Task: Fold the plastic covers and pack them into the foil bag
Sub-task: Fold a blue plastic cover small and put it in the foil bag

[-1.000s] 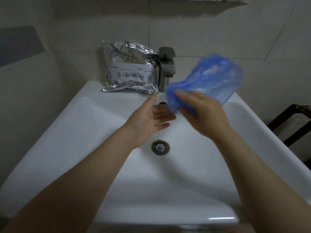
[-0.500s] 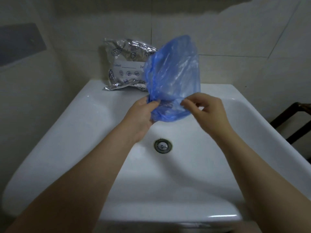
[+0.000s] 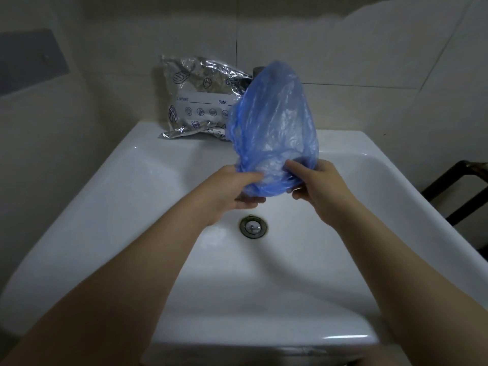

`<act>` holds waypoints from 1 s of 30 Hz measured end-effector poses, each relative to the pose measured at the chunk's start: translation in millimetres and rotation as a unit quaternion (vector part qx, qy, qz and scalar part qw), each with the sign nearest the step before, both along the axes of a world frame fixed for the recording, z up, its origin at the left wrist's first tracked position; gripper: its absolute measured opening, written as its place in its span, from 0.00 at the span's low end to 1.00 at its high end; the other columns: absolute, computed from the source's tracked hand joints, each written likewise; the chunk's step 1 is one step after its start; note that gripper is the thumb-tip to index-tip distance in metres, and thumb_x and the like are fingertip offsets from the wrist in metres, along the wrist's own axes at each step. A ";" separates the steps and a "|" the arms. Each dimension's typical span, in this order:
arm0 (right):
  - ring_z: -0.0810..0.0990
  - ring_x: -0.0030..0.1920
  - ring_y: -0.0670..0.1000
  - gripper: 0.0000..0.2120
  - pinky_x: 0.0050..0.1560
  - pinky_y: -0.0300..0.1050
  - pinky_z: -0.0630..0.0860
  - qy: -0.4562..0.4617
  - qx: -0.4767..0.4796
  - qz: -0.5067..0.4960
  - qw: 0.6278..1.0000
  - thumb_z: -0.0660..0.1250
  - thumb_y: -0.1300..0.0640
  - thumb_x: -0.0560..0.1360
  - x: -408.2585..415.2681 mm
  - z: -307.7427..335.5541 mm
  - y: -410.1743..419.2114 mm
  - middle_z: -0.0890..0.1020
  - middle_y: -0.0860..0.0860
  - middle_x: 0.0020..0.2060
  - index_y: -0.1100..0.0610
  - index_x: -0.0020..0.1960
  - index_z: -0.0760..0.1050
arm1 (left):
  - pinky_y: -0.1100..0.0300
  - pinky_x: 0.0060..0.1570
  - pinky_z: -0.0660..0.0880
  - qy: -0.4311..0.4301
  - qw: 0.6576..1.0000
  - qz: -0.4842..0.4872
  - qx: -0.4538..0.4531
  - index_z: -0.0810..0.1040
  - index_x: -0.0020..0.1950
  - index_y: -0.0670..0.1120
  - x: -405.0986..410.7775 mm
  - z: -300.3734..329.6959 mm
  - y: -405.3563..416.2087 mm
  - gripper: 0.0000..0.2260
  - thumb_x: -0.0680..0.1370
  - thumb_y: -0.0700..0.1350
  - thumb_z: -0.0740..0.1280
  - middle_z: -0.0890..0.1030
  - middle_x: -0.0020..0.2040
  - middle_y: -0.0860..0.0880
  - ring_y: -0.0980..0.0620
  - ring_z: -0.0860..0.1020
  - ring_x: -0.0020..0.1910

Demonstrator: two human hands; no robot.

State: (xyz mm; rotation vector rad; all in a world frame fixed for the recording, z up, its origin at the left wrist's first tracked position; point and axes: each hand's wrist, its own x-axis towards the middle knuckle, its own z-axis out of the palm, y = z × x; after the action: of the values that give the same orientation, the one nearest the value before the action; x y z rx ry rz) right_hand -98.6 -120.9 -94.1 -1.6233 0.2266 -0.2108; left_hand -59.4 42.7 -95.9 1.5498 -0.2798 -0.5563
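hands (image 3: 274,184) gripping blue cover (image 3: 274,122), foil bag (image 3: 200,101) behind

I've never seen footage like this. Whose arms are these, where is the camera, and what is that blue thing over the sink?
There is no machine here: these are a person's two bare arms, filmed by a wide-angle camera worn on the head, looking forward and down. The left hand and the right hand both grip the lower edge of a thin blue plastic cover, holding it up above a white sink. At the back of the sink, against the tiled wall, stands a crinkled silver foil bag printed with small icons; the cover is meant to be folded and packed into it. The cover hides most of the tap. Below the hands is the drain.
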 end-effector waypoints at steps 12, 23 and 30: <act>0.66 0.21 0.44 0.09 0.22 0.32 0.62 0.019 0.303 0.075 0.950 0.53 0.65 0.77 -3.1 8.6 -5.9 0.71 0.49 0.22 0.58 0.42 0.69 | 0.69 0.27 0.72 0.100 0.975 0.015 -0.198 0.72 0.48 0.47 -1.1 5.8 0.5 0.12 0.80 0.33 0.52 0.77 0.27 0.52 0.58 0.75 0.25; 0.84 0.38 0.49 0.07 0.39 0.36 0.80 0.026 0.364 0.094 0.926 0.64 0.66 0.71 -1.3 10.9 -7.5 0.85 0.55 0.38 0.66 0.44 0.80 | 0.64 0.40 0.79 0.142 0.955 0.051 -0.254 0.76 0.46 0.40 1.9 6.3 1.6 0.06 0.77 0.36 0.60 0.83 0.35 0.48 0.53 0.83 0.36; 0.78 0.40 0.46 0.03 0.40 0.38 0.73 0.049 0.077 0.027 0.995 0.65 0.57 0.77 2.1 0.0 -17.1 0.79 0.49 0.39 0.55 0.48 0.75 | 0.67 0.38 0.75 0.018 0.994 0.081 -0.068 0.75 0.53 0.44 7.2 -9.6 -2.6 0.04 0.79 0.41 0.62 0.79 0.41 0.50 0.57 0.78 0.40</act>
State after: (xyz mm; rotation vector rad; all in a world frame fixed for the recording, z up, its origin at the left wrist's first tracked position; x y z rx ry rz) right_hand -96.5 -137.9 -94.1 -1.4869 0.2668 -0.0701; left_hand -52.2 40.1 -105.5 1.4141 -0.1602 -0.4283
